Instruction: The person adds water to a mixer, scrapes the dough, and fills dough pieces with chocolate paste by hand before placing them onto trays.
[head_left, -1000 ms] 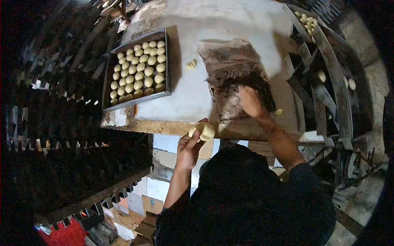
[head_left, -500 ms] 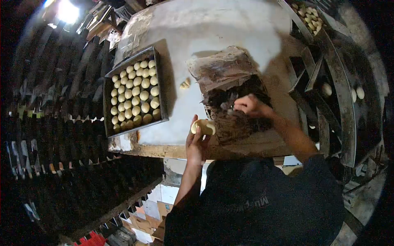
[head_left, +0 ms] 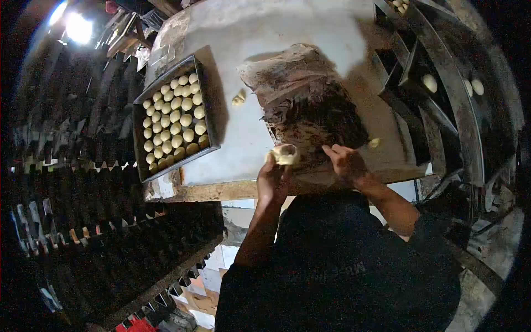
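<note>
My left hand [head_left: 272, 180] holds up a piece of pale dough [head_left: 289, 158] near the table's front edge. A dark brown patch of filling shows in the middle of the dough. To its right is my right hand [head_left: 347, 165], its fingers closed and pointing toward the dough; whatever they may grip is too small to make out. Just beyond both hands, a dark brown, sticky-looking paste [head_left: 315, 110] lies spread over a crumpled sheet [head_left: 276, 74].
On the left stands a metal tray [head_left: 211, 110] with rows of round dough balls [head_left: 176, 116]. Small dough scraps [head_left: 239, 98] lie on the table [head_left: 227, 27]. Dark metal trays [head_left: 423, 94] crowd the right side, a few dough balls [head_left: 430, 83] among them.
My right hand has come away from the dark paste, back toward me and nearer the dough. Dark filling now shows in the dough in my left hand. The view has shifted slightly.
</note>
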{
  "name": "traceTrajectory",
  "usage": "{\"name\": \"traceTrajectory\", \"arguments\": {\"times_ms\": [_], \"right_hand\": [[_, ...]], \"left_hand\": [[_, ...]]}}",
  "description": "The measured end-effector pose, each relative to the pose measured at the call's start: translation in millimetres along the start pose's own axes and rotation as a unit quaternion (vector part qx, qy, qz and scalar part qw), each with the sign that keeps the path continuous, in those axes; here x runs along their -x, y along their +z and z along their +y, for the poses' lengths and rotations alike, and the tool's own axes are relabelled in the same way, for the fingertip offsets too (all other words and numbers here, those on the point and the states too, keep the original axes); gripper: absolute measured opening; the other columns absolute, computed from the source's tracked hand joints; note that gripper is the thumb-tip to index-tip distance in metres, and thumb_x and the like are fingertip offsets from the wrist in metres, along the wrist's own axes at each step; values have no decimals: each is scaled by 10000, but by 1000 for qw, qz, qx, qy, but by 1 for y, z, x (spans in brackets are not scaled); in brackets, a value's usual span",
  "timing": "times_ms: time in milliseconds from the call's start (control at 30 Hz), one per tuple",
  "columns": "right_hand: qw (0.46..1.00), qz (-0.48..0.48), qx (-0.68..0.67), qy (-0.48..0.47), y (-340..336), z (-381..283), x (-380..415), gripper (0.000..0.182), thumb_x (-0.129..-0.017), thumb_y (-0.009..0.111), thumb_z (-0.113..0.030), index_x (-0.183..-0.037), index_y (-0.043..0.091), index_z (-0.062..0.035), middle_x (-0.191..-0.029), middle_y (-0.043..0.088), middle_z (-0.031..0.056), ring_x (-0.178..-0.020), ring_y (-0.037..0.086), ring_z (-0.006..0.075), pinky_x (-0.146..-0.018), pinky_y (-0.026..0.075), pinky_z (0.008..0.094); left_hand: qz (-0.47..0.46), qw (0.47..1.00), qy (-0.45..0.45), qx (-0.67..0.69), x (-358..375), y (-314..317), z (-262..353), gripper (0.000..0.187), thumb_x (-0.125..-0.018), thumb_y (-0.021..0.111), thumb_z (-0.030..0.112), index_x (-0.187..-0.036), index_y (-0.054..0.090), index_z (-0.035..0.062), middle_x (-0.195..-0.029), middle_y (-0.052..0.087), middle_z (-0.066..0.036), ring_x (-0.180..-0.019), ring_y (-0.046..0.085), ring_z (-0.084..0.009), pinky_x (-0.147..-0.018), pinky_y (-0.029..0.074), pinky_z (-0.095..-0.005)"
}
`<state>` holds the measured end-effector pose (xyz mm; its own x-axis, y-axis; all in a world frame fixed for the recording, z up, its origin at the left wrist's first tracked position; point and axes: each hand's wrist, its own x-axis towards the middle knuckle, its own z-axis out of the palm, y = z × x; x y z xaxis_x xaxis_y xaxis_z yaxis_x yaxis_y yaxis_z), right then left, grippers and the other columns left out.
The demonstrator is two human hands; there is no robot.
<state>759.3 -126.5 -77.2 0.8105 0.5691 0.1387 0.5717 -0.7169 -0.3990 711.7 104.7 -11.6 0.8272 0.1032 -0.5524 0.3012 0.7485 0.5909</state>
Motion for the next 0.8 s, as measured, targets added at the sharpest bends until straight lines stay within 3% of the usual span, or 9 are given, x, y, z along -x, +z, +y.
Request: {"name": "traceTrajectory", "arguments": {"times_ms": [67,200,300,433,533,667,700,767,800], "right_hand": [[998,-23,43,32,-4,-8,3,268,-844,631,-174,-1050,662,-5,-947,589,140,-822,617,289,-693,518,385],[973,116,-188,-73,-36,-76,-18,267,-836,680,-156,-999,657,54,-1080,561,165,-867,630,279,-706,540,361],[764,79,-635,83,-32,-136,-17,211,-839,671,-72,-986,651,78,-1084,563,151,-853,637,211,-670,566,316],[664,66,-726,167,-27,-179,1,222,-850,647,-22,-1019,615,119,-1099,565,155,-844,628,164,-678,574,289],[891,165,-422,-21,-49,-240,27,259,-787,717,-47,-997,630,77,-1058,541,116,-799,628,161,-703,540,260],[932,261,-237,-89,-73,-286,52,196,-738,715,14,-920,655,56,-993,576,125,-779,631,186,-665,525,262],[931,284,-208,-99,-74,-290,60,184,-734,711,26,-908,659,55,-980,586,123,-777,632,192,-661,525,264],[912,302,-229,-154,-79,-295,70,207,-715,726,27,-912,663,40,-942,613,116,-781,636,203,-660,520,269],[903,289,-246,-202,-89,-296,73,232,-717,736,5,-933,658,30,-947,616,114,-791,641,209,-670,522,274]], "left_hand": [[-69,995,35,64,10,-6,6,461,-955,501,315,-1292,443,6,-1243,527,-132,-1094,567,-231,-865,530,-299],[-144,980,73,113,43,-13,13,442,-965,479,282,-1316,421,20,-1304,491,-144,-1190,513,-249,-939,521,-355],[-155,973,94,140,69,-29,5,442,-964,478,280,-1322,415,29,-1336,467,-144,-1209,495,-267,-935,525,-363],[-179,957,206,102,105,-60,-5,458,-974,464,236,-1362,355,17,-1347,437,-151,-1238,442,-298,-1054,357,-421],[-22,768,443,-462,147,-68,-16,656,-943,473,191,-1419,116,-85,-1457,163,-310,-1343,222,-447,-1104,175,-489],[-33,698,465,-543,210,-71,-12,726,-896,486,107,-1413,27,-113,-1463,87,-341,-1330,179,-503,-1105,139,-509],[-28,713,473,-516,219,-71,-10,736,-901,500,115,-1439,37,-83,-1457,189,-312,-1311,287,-449,-1077,242,-491],[-104,907,374,-162,241,-62,-6,756,-910,528,150,-1463,48,-38,-1412,337,-255,-1253,418,-338,-1017,360,-416],[-149,910,383,-60,239,-70,-10,770,-910,578,226,-1474,105,0,-1344,440,-193,-1170,490,-237,-951,423,-346]]}}
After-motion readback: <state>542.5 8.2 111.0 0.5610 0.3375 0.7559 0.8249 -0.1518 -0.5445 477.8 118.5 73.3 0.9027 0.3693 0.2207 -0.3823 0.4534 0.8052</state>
